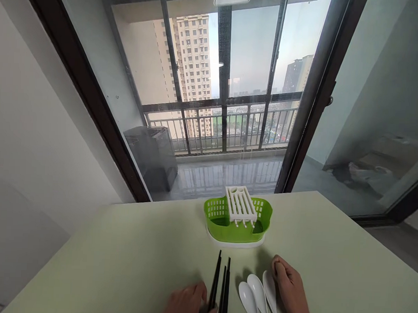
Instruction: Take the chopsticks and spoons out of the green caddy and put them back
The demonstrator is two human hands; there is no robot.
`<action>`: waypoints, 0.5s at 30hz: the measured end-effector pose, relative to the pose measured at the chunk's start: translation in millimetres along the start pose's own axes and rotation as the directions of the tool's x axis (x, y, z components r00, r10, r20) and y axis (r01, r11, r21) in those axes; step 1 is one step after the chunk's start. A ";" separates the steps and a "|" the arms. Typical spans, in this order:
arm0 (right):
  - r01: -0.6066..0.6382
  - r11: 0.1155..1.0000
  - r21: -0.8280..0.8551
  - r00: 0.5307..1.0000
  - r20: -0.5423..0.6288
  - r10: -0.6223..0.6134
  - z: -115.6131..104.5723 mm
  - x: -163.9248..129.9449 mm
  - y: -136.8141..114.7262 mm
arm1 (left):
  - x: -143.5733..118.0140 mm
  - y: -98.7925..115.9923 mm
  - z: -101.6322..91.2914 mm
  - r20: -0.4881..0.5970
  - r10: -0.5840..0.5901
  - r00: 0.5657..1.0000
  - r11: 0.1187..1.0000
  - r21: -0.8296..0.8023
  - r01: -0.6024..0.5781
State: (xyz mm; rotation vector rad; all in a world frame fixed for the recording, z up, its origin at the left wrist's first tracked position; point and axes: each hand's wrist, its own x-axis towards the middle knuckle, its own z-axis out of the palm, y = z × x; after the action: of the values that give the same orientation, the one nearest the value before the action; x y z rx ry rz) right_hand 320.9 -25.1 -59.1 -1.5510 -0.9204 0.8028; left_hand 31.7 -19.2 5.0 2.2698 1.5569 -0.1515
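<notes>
My left hand (187, 304) is at the bottom of the view, fingers curled and thumb at a pair of black chopsticks (215, 281), which it appears to grip near their lower part. More black chopsticks (225, 288) lie just to the right, pointing away from me. Beside them, several white spoons (257, 292) are laid side by side, bowls facing the far side. My right hand (290, 289) rests closed in a fist next to the rightmost spoon, with nothing visible in it. Beyond both hands stands a green basket (238, 234) with a white slotted rack (240, 204) across its top.
The basket sits on a white base tray (236, 244) on a pale green table (138, 255). Past the table's far edge are a dark-framed glass door (302, 133), a grey box-shaped appliance (151, 156) and windows with railings. A white wall (39, 144) runs along the left.
</notes>
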 end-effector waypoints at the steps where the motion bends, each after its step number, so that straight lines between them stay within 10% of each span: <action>1: 0.001 1.000 -0.004 1.000 0.001 -0.001 -0.1 0.0 -0.4 | -0.2 5.8 -6.9 0.023 -0.012 1.000 1.000 0.023 0.011; 15: 0.041 0.999 0.015 0.999 -0.003 -0.041 1.0 1.4 3.7 | -3.1 38.2 -44.3 0.098 -0.116 0.988 0.961 0.263 0.087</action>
State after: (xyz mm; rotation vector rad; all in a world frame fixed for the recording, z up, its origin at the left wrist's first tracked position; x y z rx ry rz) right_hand 321.1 -23.7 -62.9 -1.5150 -0.9392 0.7773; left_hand 59.9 -17.5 56.2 2.3253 1.6781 -0.5308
